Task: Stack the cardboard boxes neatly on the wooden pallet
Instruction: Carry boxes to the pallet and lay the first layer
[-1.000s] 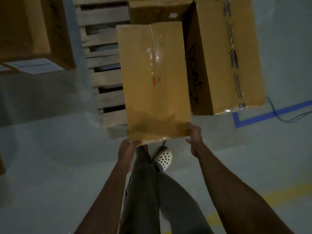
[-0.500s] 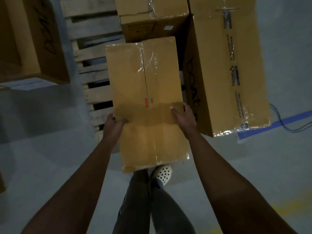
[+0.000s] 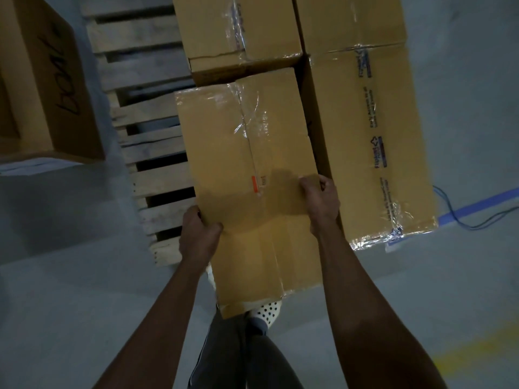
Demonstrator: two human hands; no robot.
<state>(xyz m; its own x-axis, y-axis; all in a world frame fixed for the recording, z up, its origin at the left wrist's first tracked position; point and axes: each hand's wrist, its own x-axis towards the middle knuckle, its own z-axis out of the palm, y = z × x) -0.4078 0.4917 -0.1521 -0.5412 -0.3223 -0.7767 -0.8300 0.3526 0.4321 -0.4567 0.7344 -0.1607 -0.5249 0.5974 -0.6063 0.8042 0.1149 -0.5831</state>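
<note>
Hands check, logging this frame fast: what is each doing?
Left hand: gripping the cardboard box by its left edge.
Right hand: gripping its right edge.

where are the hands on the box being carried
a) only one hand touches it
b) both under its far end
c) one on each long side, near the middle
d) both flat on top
c: the left hand grips the left edge of the carried box and the right hand grips its right edge, roughly midway along its length.
</note>
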